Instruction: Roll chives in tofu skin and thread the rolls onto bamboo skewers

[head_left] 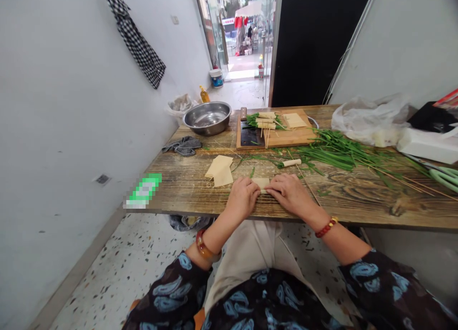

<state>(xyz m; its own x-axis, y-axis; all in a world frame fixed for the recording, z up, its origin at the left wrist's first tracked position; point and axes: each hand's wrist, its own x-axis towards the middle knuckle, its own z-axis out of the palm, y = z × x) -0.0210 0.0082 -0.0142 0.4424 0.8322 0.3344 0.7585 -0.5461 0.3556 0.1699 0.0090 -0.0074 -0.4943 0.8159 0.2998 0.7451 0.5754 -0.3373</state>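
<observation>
At the front edge of the wooden table, a pale yellow tofu sheet (262, 182) lies between my hands, its near edge curled. My left hand (244, 195) has its fingers bent and pressed on the left end. The right end is under the closed fingers of my right hand (287, 192). Whatever is inside the fold is hidden. To the left lie several loose tofu sheets (222, 170), overlapping. A finished roll (290, 163) with green chives poking from its left end rests just beyond my right hand.
Behind, a cutting board (286, 138) bears a cleaver (249, 136), rolls on skewers (266, 121) and another sheet. Loose chives (336, 148) spread to the right, near green-handled scissors (443, 175) and a plastic bag (370, 120). A steel basin (208, 118) and grey cloth (183, 145) stand left.
</observation>
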